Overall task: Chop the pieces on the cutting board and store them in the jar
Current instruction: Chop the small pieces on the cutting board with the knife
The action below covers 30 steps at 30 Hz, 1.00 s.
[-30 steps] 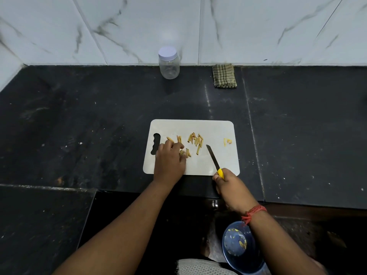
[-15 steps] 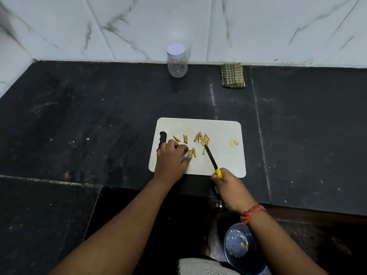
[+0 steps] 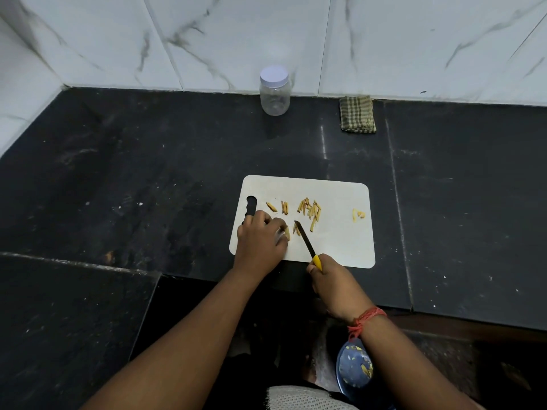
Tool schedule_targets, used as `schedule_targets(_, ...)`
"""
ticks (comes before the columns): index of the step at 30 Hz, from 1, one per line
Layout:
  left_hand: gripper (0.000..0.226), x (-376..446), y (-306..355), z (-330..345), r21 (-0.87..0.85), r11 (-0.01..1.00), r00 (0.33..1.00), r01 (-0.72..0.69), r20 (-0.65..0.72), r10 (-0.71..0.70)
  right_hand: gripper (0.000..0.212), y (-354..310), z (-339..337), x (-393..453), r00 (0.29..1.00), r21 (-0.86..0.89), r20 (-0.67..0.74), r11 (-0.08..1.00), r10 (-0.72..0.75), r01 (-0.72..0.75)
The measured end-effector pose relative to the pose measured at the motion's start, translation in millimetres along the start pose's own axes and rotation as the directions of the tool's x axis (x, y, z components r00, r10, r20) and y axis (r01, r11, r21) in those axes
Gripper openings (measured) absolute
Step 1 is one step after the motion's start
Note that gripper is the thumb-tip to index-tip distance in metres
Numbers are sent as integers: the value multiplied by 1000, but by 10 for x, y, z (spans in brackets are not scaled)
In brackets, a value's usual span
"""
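Left hand (image 3: 260, 241) fingers pin pieces (image 3: 309, 209) on board (image 3: 334, 241), near-left. Right hand (image 3: 336, 287) clenched on knife (image 3: 305, 240), tip at pieces. Jar (image 3: 274, 90) far, lidded, by wall. Board on worktop (image 3: 148, 173).

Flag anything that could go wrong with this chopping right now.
1. The left hand pins strips right beside the tip of the yellow-handled knife; a slip could nick the fingertips.
2. The white plastic cutting board lies at the black counter's front edge, so scattered yellow strips could be pushed off.
3. The clear plastic jar by the wall has its white lid on; the right hand must set down the knife first.
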<state>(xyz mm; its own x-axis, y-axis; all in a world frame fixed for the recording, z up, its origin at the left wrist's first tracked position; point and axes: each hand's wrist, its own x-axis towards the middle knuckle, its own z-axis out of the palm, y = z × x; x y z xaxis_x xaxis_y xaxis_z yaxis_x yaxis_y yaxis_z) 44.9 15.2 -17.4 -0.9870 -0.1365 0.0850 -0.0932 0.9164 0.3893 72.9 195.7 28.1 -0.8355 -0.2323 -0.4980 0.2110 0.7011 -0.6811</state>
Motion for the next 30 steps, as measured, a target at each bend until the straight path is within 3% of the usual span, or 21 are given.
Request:
schedule_targets(14, 8, 71, 26, 39, -172, 962, 978, 211, 31, -209, 13, -192, 145, 17, 999, -332, 9, 942, -49, 49)
schedule_targets(30, 13, 124, 16, -45, -220, 945, 969, 243, 107, -225, 9, -173, 179, 1, 999, -340, -31, 940, -25, 13)
